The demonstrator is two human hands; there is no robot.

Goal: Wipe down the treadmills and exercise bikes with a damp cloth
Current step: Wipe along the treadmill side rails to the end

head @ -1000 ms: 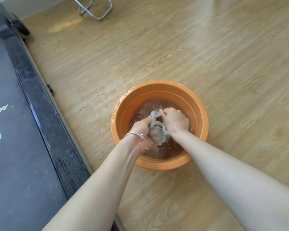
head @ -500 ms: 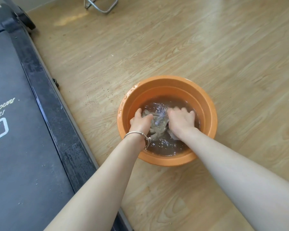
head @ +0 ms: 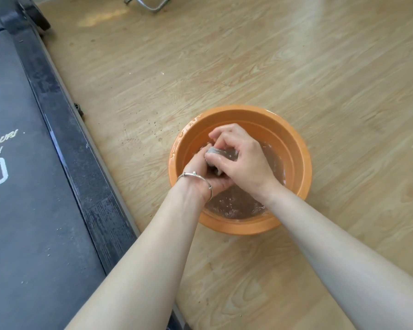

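An orange basin (head: 298, 160) of murky water stands on the wooden floor. Above the water, both hands squeeze a small grey cloth (head: 215, 152) bunched into a wad. My left hand (head: 202, 173), with a silver bangle at the wrist, grips the cloth from below. My right hand (head: 243, 158) is curled over it from the top, hiding most of the cloth. The treadmill (head: 29, 186), black with a dark belt and white lettering, lies along the left side.
Light wood floor (head: 296, 67) surrounds the basin. A chrome tube frame (head: 150, 4) shows at the top edge. The treadmill's side rail (head: 81, 148) runs diagonally close to the basin's left.
The hands were down in the water with the cloth spread; now they have risen above the surface and wadded the cloth tightly between them.
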